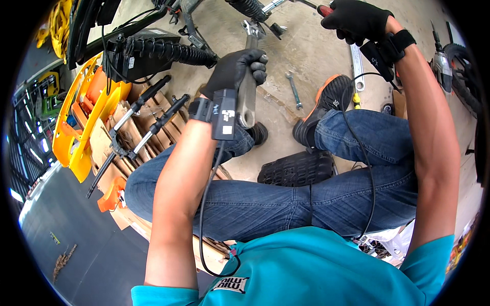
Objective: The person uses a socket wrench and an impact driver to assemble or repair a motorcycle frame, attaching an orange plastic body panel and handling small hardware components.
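My left hand (234,71), in a black glove, is wrapped round the handle of a large grey adjustable wrench (247,99). The wrench's jaw points away from me, just below a coil-spring shock absorber (248,8) at the top edge. Whether the jaw touches anything is unclear. Further right, my gloved right hand (356,21) is closed on a red-handled tool (325,10). A thin metal rod runs leftward from near that handle and leaves the picture, so I cannot name the tool's kind.
A vehicle frame with another black shock absorber (171,51) stands at upper left. A small wrench (294,91), a long ring wrench (358,66) and a power drill (440,64) lie about. Yellow panels (79,145) and cardboard (130,125) are left. A cable (204,204) hangs from each wrist.
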A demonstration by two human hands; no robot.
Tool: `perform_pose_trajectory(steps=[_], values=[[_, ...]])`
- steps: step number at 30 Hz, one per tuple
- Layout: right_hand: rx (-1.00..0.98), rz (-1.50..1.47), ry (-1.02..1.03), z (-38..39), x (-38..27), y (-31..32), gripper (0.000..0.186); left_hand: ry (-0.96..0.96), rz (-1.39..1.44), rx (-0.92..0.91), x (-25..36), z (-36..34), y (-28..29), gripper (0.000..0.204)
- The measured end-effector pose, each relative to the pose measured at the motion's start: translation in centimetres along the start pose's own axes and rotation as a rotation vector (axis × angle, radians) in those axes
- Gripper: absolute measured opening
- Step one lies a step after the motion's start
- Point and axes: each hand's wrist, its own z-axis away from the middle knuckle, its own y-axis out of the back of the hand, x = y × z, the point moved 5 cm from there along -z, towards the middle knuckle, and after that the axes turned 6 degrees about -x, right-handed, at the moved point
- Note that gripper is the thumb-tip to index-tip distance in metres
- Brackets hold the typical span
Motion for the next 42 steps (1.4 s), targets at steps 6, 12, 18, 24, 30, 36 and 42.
perform_pose_trajectory(steps=[6, 12, 18, 24, 30, 36, 42], values=[[0.002, -0.042, -0.008, -0.7, 0.7, -0.1, 0.037, 0.0, 0.026, -0.085, 2.4, 1.4, -0.2, 0.023], [-0.031, -0.09, 0.008, -1.6, 1.4, 0.0, 0.038, 0.173, 0.107, -0.248, 4.5, 1.6, -0.5, 0.018], [0.011, -0.006, -0.06, -1.4, 0.9, -0.3, 0.037, -0.042, -0.082, -0.133, 0.1, -0.3, -1.0, 0.017], [0.004, -0.11, -0.052, -2.0, 1.7, -0.6, 0.036, -0.114, -0.14, 0.015, -2.2, -1.8, -1.3, 0.009], [-0.014, 0.279, -0.027, -1.8, 0.5, -0.1, 0.031, -0.119, -0.295, 0.024, -2.2, -2.2, -1.9, 0.011], [-0.103, 0.081, 0.045, -1.4, -1.0, 0.5, 0.021, -0.116, -0.417, 0.029, -3.7, -3.3, -0.6, 0.013], [0.106, 0.007, 0.057, -3.7, 1.8, 0.3, 0.028, -0.132, -0.418, 0.092, -3.9, -3.5, -0.5, 0.012]])
